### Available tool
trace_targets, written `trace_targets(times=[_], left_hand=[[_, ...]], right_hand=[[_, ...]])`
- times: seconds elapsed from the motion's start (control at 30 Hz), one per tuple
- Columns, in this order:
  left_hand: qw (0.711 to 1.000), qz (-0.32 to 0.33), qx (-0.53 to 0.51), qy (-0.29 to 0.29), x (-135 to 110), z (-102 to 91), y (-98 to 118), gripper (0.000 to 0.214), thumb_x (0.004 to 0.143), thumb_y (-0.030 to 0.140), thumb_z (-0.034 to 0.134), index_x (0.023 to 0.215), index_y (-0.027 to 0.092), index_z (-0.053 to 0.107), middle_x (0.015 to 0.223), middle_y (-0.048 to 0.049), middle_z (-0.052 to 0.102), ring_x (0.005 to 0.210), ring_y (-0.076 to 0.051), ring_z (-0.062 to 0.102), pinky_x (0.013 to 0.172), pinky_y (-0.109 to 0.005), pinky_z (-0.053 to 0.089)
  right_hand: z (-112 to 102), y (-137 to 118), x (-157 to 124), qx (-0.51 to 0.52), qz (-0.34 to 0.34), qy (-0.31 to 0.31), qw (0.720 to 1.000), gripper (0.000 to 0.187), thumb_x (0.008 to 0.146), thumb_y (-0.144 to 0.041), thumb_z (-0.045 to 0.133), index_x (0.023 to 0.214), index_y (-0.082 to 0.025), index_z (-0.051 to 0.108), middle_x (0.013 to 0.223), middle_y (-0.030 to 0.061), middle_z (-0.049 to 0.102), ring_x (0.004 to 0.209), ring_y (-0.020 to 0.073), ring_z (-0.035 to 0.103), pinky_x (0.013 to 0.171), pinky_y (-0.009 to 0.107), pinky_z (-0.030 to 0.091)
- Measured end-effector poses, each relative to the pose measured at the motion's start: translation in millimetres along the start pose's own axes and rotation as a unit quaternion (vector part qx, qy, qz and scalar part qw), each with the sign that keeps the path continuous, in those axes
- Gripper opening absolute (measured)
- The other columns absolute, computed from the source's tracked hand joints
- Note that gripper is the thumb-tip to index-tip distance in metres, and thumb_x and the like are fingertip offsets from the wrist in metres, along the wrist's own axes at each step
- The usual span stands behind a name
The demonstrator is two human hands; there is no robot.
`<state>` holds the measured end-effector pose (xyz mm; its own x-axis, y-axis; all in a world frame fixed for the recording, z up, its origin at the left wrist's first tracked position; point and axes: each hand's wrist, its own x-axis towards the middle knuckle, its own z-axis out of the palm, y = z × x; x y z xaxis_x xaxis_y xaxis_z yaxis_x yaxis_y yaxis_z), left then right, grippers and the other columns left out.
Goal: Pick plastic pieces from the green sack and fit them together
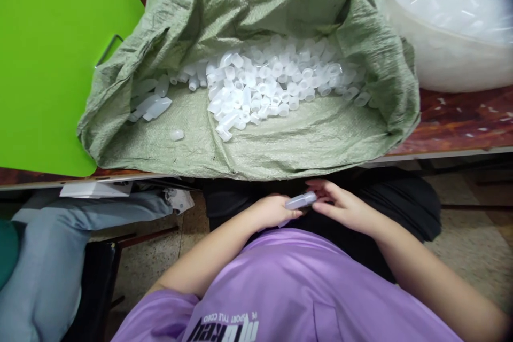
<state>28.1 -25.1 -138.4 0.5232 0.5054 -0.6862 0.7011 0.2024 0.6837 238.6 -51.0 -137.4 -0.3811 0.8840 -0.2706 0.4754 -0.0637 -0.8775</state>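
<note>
Above my lap, my left hand [274, 210] closes around a small translucent plastic tube-like piece [297, 202] that looks greyish. The fingertips of my right hand [340, 204] pinch at the right end of that piece. Just beyond both hands, on the table, lies a wide-mouthed green woven sack [280, 155]. Inside it is a heap of small whitish translucent plastic pieces [260, 83], some short and ring-like, others longer and tapered. A few pieces [156, 108] lie apart at the left of the sack, and a single short one [177, 134] is near its front lip.
At the right a large translucent tub [452, 59] holds white, shiny contents. A bright green board [52, 64] with a metal handle lies at the left. The red patterned table [449, 123] ends in front of me. Another person's leg [60, 246] shows at the lower left.
</note>
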Motion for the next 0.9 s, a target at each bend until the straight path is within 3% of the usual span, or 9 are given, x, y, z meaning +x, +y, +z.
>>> trace_targets(times=[0.07, 0.13, 0.2, 0.37, 0.5, 0.67, 0.9], left_hand=[[1.000, 0.001, 0.010, 0.006, -0.4, 0.6, -0.4, 0.034, 0.072, 0.049, 0.057, 0.084, 0.017, 0.065, 0.062, 0.0028, 0.057, 0.051, -0.009, 0.045, 0.049, -0.020, 0.031], [1.000, 0.001, 0.027, 0.010, -0.3, 1.5, -1.7, 0.034, 0.071, 0.048, 0.058, 0.086, 0.018, 0.066, 0.063, 0.0026, 0.058, 0.051, -0.009, 0.046, 0.049, -0.020, 0.031], [0.999, 0.003, 0.042, 0.019, 0.1, 2.7, -3.4, 0.034, 0.071, 0.048, 0.059, 0.088, 0.020, 0.067, 0.067, 0.0022, 0.060, 0.054, -0.010, 0.048, 0.049, -0.020, 0.031], [0.998, 0.027, 0.056, 0.024, -1.3, 5.0, -6.2, 0.033, 0.072, 0.048, 0.058, 0.090, 0.022, 0.069, 0.074, 0.0008, 0.066, 0.061, -0.012, 0.054, 0.054, -0.020, 0.034], [0.996, 0.037, 0.078, 0.017, -1.9, 6.4, -8.4, 0.031, 0.072, 0.046, 0.059, 0.093, 0.025, 0.069, 0.075, 0.0015, 0.067, 0.063, -0.013, 0.057, 0.055, -0.020, 0.035], [0.996, 0.049, 0.069, 0.020, -0.7, 8.7, -11.3, 0.030, 0.073, 0.046, 0.058, 0.093, 0.026, 0.069, 0.077, 0.0015, 0.068, 0.067, -0.014, 0.059, 0.057, -0.020, 0.037], [0.984, 0.055, 0.159, 0.054, -1.2, 18.5, -19.4, 0.030, 0.079, 0.042, 0.048, 0.100, 0.028, 0.064, 0.092, -0.0009, 0.068, 0.079, -0.018, 0.062, 0.064, -0.022, 0.040]], right_hand=[[3.8, 3.4, -1.1, 0.024, -0.023, -0.009, 0.999, 0.042, 0.080, -0.044, 0.056, 0.114, -0.020, 0.052, 0.110, 0.0095, 0.060, 0.095, 0.0196, 0.060, 0.082, 0.034, 0.050], [7.7, 5.5, -1.8, 0.011, 0.022, -0.024, 0.999, 0.033, 0.084, -0.046, 0.048, 0.100, -0.019, 0.058, 0.090, 0.0073, 0.064, 0.079, 0.0173, 0.062, 0.074, 0.033, 0.051], [11.1, 6.6, -2.2, 0.010, 0.080, -0.026, 0.996, 0.039, 0.088, -0.050, 0.038, 0.084, -0.017, 0.060, 0.069, 0.0039, 0.061, 0.062, 0.0152, 0.059, 0.065, 0.032, 0.051], [15.7, 6.1, -5.0, 0.050, 0.014, -0.010, 0.999, 0.035, 0.080, -0.046, 0.054, 0.103, -0.020, 0.056, 0.097, 0.0070, 0.063, 0.082, 0.0173, 0.061, 0.073, 0.032, 0.050], [18.8, 6.3, -7.6, -0.005, 0.088, -0.046, 0.995, 0.035, 0.087, -0.049, 0.040, 0.082, -0.019, 0.058, 0.063, -0.0001, 0.057, 0.057, 0.0131, 0.053, 0.056, 0.027, 0.046], [18.9, 6.1, -9.9, -0.007, 0.007, -0.029, 1.000, 0.031, 0.083, -0.046, 0.049, 0.097, -0.020, 0.056, 0.089, 0.0051, 0.061, 0.075, 0.0156, 0.056, 0.069, 0.030, 0.047], [26.5, 12.3, -7.4, 0.057, 0.051, -0.100, 0.992, 0.029, 0.083, -0.047, 0.050, 0.085, -0.019, 0.054, 0.068, -0.0017, 0.053, 0.061, 0.0114, 0.049, 0.057, 0.025, 0.043]])
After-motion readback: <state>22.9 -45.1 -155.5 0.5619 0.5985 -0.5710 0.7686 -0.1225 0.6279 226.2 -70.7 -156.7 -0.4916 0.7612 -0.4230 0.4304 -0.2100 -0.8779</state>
